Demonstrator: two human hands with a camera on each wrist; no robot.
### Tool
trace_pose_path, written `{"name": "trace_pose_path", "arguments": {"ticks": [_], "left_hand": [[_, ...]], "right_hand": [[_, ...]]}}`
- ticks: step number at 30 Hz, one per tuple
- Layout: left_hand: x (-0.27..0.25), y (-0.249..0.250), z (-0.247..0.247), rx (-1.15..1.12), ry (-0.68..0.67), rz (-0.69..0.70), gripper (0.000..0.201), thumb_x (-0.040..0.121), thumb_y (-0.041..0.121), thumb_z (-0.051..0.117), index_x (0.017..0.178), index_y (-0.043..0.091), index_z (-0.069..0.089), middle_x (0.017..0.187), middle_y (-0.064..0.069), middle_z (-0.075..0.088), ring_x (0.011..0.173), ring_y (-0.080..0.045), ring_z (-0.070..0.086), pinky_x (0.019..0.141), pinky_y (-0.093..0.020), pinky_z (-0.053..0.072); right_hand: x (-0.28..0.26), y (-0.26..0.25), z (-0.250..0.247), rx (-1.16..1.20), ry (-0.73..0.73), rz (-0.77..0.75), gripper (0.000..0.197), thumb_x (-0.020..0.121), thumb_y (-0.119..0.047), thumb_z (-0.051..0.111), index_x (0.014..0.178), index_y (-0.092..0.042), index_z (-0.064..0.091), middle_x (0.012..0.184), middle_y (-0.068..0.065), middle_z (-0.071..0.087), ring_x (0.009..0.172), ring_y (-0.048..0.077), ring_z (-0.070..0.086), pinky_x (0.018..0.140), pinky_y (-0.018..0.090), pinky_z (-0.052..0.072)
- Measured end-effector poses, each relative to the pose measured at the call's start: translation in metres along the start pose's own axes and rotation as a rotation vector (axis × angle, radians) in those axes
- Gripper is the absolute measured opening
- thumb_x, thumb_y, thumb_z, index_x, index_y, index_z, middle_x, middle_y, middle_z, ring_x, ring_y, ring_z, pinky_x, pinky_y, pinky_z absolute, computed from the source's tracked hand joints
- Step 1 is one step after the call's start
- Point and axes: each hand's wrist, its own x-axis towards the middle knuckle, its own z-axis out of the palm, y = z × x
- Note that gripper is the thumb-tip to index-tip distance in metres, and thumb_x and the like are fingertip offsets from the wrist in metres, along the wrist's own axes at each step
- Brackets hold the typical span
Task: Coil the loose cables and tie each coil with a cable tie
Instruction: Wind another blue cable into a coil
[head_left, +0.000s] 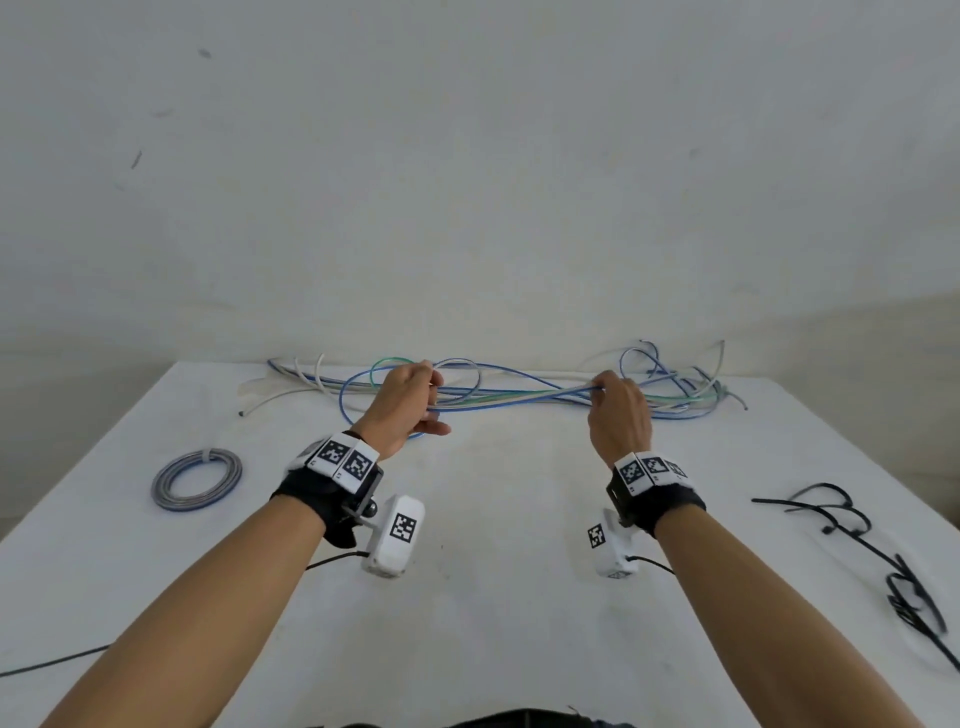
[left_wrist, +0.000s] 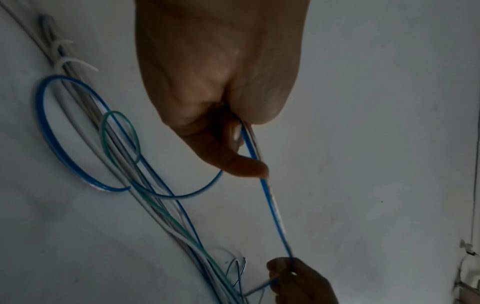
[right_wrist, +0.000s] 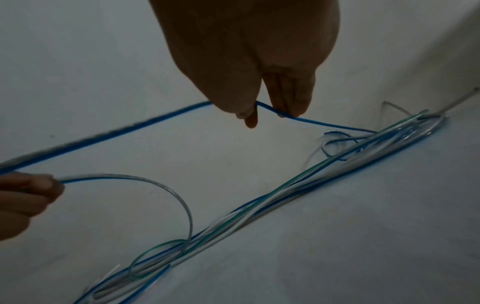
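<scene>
Both forearms reach forward from the lower edge of the head view, each wearing a black wrist strap with square markers and a white camera unit.

Left hand (head_left: 402, 402): fingers are curled around a blue cable (head_left: 511, 397), with a loop of that cable hanging from the grip down to the table (head_left: 493, 519). In the left wrist view the thumb (left_wrist: 244, 166) presses against the blue strand.

Right hand (head_left: 618, 410): thumb and fingertips pinch the same blue cable at a point further along it. The cable runs raised and nearly straight between the two hands, clear of the table surface.

Loose cables (head_left: 675, 400): a long tangle of blue, white and green strands lies along the far edge of the table, against the wall. The held cable leads down into this tangle on the right.

Finished coil (head_left: 196, 479): a grey-and-blue ring bound with a white cable tie (head_left: 209, 453) lies flat at the left of the table, well apart from the hands.

Black cable ties (head_left: 883, 561) lie scattered at the right edge.
</scene>
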Motion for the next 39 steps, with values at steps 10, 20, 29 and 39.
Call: {"name": "trace_pose_path", "arguments": {"ticks": [10, 20, 29, 39], "left_hand": [[0.005, -0.011, 0.006, 0.065, -0.021, -0.016, 0.032, 0.11, 0.026, 0.033, 0.092, 0.01, 0.054, 0.063, 0.002, 0.032, 0.039, -0.007, 0.033, 0.048, -0.029, 0.054], [0.005, -0.025, 0.002, 0.044, -0.017, -0.029, 0.031, 0.11, 0.025, 0.036, 0.093, 0.006, 0.053, 0.054, 0.003, 0.036, 0.04, -0.009, 0.039, 0.05, -0.033, 0.056], [0.011, -0.003, -0.036, -0.123, 0.258, 0.092, 0.033, 0.105, 0.033, 0.053, 0.079, 0.014, 0.062, 0.043, 0.01, 0.027, 0.036, -0.007, 0.022, 0.038, -0.017, 0.019], [-0.009, 0.081, -0.038, -0.082, 0.159, 0.443, 0.028, 0.102, 0.023, 0.059, 0.078, 0.009, 0.061, 0.043, 0.014, 0.044, 0.041, -0.005, 0.019, 0.043, -0.022, 0.011]], "right_hand": [[-0.001, 0.02, -0.016, -0.21, 0.291, -0.273, 0.008, 0.096, -0.012, 0.067, 0.089, -0.008, 0.065, 0.065, 0.012, 0.058, 0.067, 0.037, 0.059, 0.063, 0.042, 0.044], [-0.02, -0.095, -0.024, 0.0, 0.367, -0.647, 0.024, 0.102, -0.028, 0.048, 0.102, -0.017, 0.07, 0.069, 0.002, 0.059, 0.066, 0.029, 0.056, 0.062, 0.037, 0.042], [-0.032, -0.111, 0.019, 0.22, -0.136, -0.434, 0.02, 0.099, -0.015, 0.051, 0.106, -0.015, 0.07, 0.098, 0.005, 0.075, 0.091, 0.033, 0.069, 0.072, 0.042, 0.053], [-0.008, -0.098, 0.022, 0.668, -0.5, -0.008, 0.034, 0.087, -0.004, 0.077, 0.111, -0.012, 0.055, 0.086, 0.003, 0.07, 0.071, 0.022, 0.067, 0.059, 0.03, 0.052]]}}
